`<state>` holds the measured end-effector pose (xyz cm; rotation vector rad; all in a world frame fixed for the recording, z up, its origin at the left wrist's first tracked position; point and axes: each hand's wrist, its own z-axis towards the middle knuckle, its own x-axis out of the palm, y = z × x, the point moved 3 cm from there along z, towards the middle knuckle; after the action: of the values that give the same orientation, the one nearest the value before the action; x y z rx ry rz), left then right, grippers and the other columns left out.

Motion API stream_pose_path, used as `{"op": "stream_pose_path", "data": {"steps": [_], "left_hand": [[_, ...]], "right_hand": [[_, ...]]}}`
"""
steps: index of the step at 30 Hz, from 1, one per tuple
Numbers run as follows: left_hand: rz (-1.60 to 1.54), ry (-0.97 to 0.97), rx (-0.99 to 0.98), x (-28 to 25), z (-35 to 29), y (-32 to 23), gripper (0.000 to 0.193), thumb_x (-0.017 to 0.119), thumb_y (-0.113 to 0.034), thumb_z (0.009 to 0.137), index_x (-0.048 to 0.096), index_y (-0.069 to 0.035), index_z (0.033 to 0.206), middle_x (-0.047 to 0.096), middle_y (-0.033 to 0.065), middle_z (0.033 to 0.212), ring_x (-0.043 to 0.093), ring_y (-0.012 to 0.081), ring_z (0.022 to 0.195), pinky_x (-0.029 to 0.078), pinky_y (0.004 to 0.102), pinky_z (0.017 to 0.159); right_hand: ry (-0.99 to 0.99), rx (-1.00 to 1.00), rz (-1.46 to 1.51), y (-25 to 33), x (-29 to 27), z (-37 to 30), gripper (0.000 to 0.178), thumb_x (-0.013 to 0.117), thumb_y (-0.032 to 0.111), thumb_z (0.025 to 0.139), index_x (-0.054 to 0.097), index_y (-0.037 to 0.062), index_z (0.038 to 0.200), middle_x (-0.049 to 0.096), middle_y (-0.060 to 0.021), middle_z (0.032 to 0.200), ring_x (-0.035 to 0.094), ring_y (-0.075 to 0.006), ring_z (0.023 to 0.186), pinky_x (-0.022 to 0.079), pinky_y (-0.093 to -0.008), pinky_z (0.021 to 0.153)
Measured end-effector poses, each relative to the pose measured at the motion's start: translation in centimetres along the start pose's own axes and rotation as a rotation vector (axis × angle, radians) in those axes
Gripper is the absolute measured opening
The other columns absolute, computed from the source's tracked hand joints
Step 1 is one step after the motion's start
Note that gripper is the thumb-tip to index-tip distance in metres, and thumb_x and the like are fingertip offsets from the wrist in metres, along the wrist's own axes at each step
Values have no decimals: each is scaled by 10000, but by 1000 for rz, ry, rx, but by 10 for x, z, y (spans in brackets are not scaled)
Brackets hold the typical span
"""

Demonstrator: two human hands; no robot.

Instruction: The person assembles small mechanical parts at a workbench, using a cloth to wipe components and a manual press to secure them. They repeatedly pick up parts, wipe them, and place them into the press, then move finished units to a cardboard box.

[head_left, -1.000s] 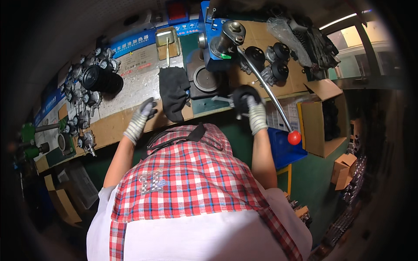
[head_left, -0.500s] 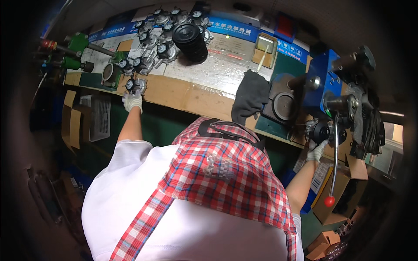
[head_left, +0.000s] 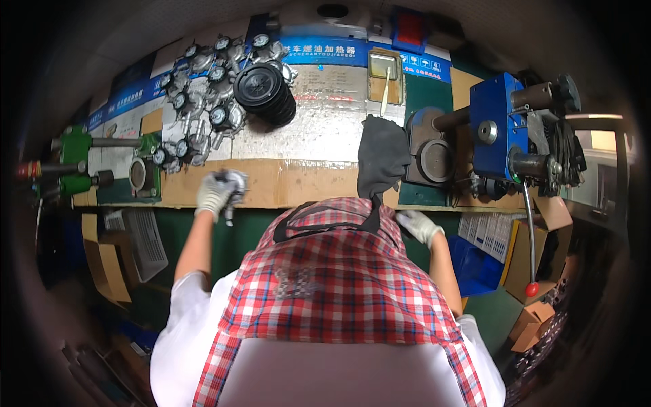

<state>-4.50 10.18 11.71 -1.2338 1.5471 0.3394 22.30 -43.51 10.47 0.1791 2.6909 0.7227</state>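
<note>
My left hand (head_left: pixel 212 195), in a pale glove, is closed around a small silver metal casting (head_left: pixel 235 184) above the cardboard strip at the bench's front edge. Motion blurs the casting, and my fingers hide part of it. My right hand (head_left: pixel 420 226), gloved too, hangs just off the front edge beside my checked apron, its fingers stretched out and holding nothing. Several similar castings with black round gauge-like faces (head_left: pixel 218 117) are grouped at the back left. Next to them stands a stack of black ribbed round parts (head_left: pixel 261 91).
A green hand press (head_left: pixel 74 146) stands at the left, a blue lever press (head_left: pixel 498 125) with a red-knobbed lever (head_left: pixel 532 288) at the right. A dark cloth (head_left: pixel 383 156) and a tray with a brush (head_left: pixel 385 78) lie between. Crates (head_left: pixel 468 271) and cartons (head_left: pixel 108 264) sit below.
My left hand has moved right, away from the green press, carrying the casting. My right hand has left the black-disc part at the blue press and come in toward my apron.
</note>
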Motion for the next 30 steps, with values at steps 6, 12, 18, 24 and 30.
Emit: {"op": "stream_pose_path", "data": {"steps": [6, 12, 18, 24, 30], "left_hand": [[-310, 21, 360, 88, -8, -123, 976, 878, -262, 702, 343, 24, 1467, 495, 248, 1356, 517, 336, 1261, 470, 385, 1040], [81, 229, 623, 129, 4, -158, 1213, 933, -430, 547, 308, -58, 1518, 318, 266, 1529, 367, 452, 1367, 330, 476, 1155], [57, 82, 872, 170, 10, -214, 994, 856, -502, 574, 476, -186, 1436, 380, 215, 1497, 384, 419, 1351, 347, 479, 1121], [-57, 97, 856, 180, 45, -248, 667, 832, -438, 652, 644, -224, 1256, 475, 152, 1431, 414, 390, 1342, 324, 459, 1141], [-264, 625, 487, 153, 58, -275, 635, 813, -545, 738, 663, -99, 1164, 701, 113, 1051, 637, 236, 952, 505, 371, 900]], "right_hand": [[-210, -454, -183, 172, -58, 83, 457, 548, 420, 986, 653, 12, 1164, 688, -220, 1130, 640, -384, 1079, 497, -424, 927], [-764, 87, -248, 205, -148, 204, 547, 568, 447, 956, 605, -10, 1255, 648, -250, 1229, 619, -394, 1153, 492, -458, 983], [-857, 145, -173, 207, -159, 229, 500, 581, 418, 936, 630, -4, 1200, 666, -268, 1171, 641, -399, 1114, 519, -468, 944], [-767, -269, 695, 201, -154, 172, 273, 570, 240, 996, 589, -19, 1079, 658, -142, 848, 650, -197, 675, 541, -379, 614], [-780, -537, -248, 234, -111, 47, 280, 543, 253, 989, 616, 155, 1241, 681, -139, 1116, 664, -324, 985, 543, -385, 828]]}}
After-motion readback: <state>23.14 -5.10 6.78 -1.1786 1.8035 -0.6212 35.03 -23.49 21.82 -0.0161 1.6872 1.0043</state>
